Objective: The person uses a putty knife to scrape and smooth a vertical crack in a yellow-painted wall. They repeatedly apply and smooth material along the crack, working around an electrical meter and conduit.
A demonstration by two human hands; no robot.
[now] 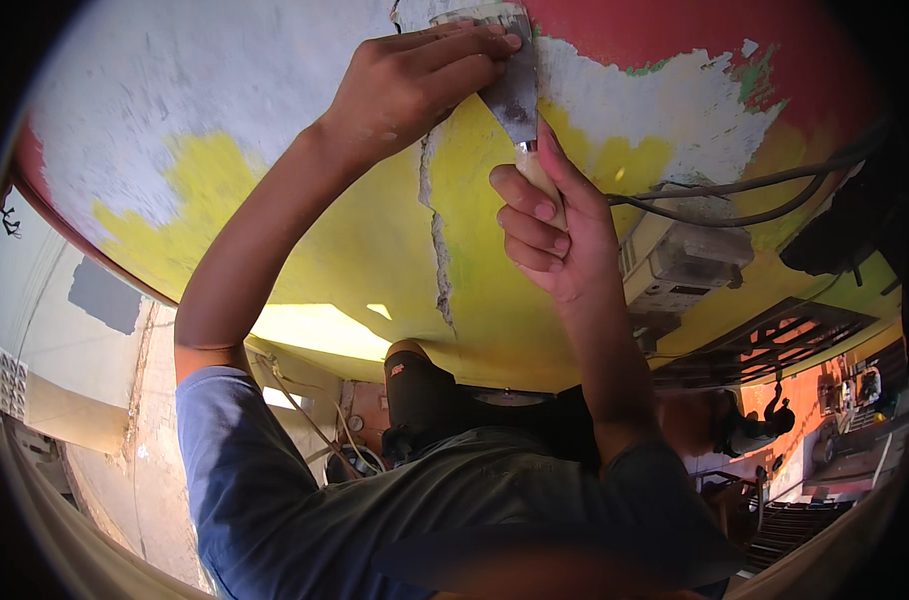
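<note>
- Head view: the right hand [565, 225] curls firmly round the pale handle [543, 188] of a putty knife with a flared, grey metal blade [515, 105].
- The left hand [425, 80] lays its fingers across the blade's broad end; its thumb is hidden, so whether it pinches the metal cannot be told.
- The putty knife points upward before a wall [345, 250] painted white, yellow and red, to the right of a long, ragged crack [437, 240]; contact with the wall is unclear.
- Good handling probably calls for a shallow, steady blade angle, even finger pressure, and fingertips behind the edge.
- Writing: the small red mark [397, 369] on the black shorts [420, 400] and the grey, box-shaped meter [690, 255] offer nothing legible.
</note>
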